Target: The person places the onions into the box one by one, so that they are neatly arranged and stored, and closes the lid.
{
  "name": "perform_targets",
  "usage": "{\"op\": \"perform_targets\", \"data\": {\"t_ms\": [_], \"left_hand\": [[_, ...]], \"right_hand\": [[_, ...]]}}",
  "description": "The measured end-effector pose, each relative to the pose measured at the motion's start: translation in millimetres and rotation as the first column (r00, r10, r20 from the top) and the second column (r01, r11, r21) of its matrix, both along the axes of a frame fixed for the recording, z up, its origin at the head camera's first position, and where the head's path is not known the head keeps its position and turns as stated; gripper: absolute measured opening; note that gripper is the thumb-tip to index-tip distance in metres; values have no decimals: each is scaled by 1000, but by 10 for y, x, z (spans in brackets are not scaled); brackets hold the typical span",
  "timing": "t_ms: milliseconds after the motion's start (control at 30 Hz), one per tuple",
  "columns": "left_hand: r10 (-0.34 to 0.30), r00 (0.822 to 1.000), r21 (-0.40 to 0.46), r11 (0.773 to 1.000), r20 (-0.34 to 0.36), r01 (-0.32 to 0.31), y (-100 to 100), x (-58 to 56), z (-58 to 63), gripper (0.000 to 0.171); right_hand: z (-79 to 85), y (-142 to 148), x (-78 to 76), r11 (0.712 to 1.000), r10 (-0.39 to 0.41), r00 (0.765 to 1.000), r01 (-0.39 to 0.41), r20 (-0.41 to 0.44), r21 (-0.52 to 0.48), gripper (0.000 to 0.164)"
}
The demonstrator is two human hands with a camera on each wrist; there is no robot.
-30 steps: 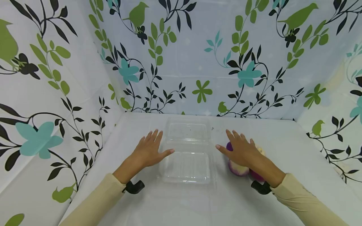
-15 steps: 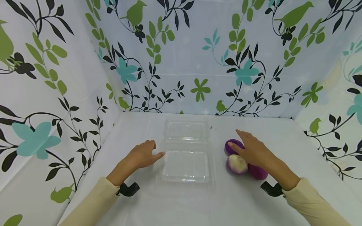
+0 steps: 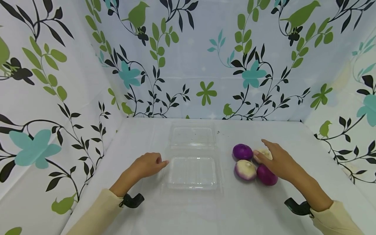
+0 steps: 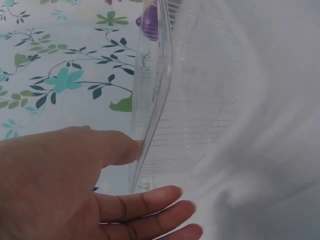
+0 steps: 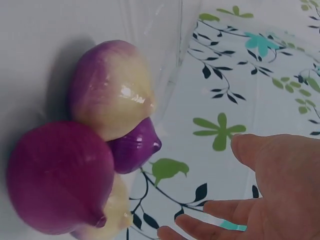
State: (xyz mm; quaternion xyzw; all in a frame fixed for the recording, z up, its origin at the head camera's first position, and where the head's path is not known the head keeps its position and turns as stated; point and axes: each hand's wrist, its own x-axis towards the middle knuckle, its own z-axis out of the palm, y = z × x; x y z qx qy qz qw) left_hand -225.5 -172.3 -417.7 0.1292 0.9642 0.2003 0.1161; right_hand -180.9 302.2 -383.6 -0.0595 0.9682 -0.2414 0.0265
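An unfolded clear plastic clamshell box [image 3: 192, 173] lies mid-table. My left hand [image 3: 147, 166] is by its left edge, fingers bent loosely. In the left wrist view, the thumb of that hand [image 4: 55, 180] meets or nearly meets the rim of the box [image 4: 159, 100]; contact is unclear. My right hand [image 3: 279, 161] hovers beside a cluster of onions, thumb apart from straight fingers, holding nothing. The cluster has a purple onion [image 3: 242, 151], a magenta onion [image 3: 267, 175], a cream-and-purple onion [image 3: 245, 169], and a pale onion [image 3: 265, 152] partly hidden by the hand.
A white cloth covers the table [image 3: 249, 212]. Patterned fabric [image 3: 188, 58] with leaves, birds and flowers hangs behind and at both sides. A dark wrist mount [image 3: 133, 200] sits under the left wrist, another [image 3: 297, 207] under the right.
My right hand has moved right, off the onions, uncovering most of them. My left hand has drawn back slightly towards me and its spread fingers have bent. The box stays put.
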Motion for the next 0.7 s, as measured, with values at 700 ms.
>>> {"op": "perform_targets", "data": {"t_ms": [700], "left_hand": [[16,1000,66,998,-27,-15,57,-12,-125,35]], "right_hand": [[-363,477,461,993,-104,991,108,89,-39,93]]}}
